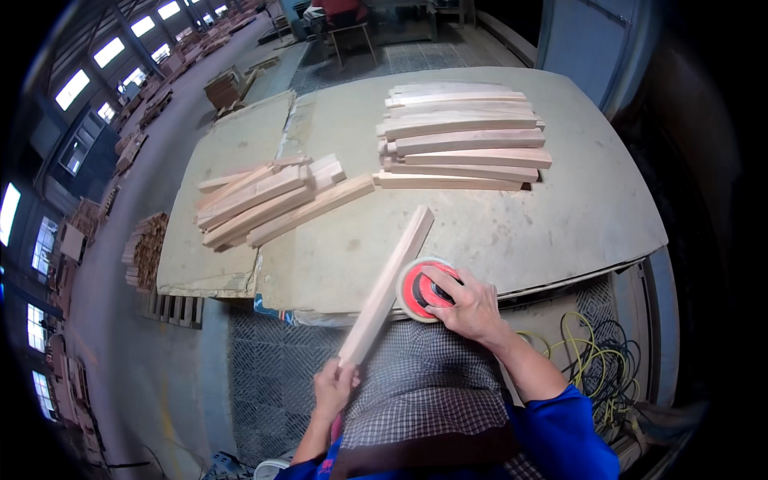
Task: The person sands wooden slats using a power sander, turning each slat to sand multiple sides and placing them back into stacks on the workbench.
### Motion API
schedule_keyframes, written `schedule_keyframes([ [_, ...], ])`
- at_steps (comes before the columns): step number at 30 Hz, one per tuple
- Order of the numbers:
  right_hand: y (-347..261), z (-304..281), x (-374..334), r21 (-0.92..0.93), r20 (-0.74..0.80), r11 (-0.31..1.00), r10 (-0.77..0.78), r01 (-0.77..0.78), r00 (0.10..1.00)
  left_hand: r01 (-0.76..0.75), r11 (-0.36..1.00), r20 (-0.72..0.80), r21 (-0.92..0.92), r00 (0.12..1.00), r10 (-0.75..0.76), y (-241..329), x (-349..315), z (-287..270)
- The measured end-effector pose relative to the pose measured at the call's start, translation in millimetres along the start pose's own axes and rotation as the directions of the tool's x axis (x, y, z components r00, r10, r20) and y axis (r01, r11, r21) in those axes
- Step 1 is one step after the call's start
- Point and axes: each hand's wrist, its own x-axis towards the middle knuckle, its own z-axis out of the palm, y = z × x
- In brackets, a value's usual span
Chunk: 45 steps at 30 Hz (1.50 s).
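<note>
My left hand is closed around the near end of a pale square wooden bar. The bar slants up and to the right, its far end over the table. A round red sander with a pale pad rim is gripped from above by my right hand, fingers wrapped on its top. The sander's pad is tilted against the right side of the bar, near its middle; whether it is touching I cannot tell exactly.
A worn table spreads ahead. On it lie a neat stack of wooden bars at the back and a looser pile of wooden bars at the left. Yellow and dark hoses coil at the lower right. Wood stacks stand on the floor left.
</note>
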Motion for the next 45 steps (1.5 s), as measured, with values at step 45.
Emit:
schedule_keyframes([
  [45, 43.6, 9.2, 107.1, -0.292, 0.046, 0.937, 0.213, -0.191, 0.976, 0.014, 0.948, 0.094, 0.318, 0.994, -0.046, -12.2, -8.2, -20.5],
])
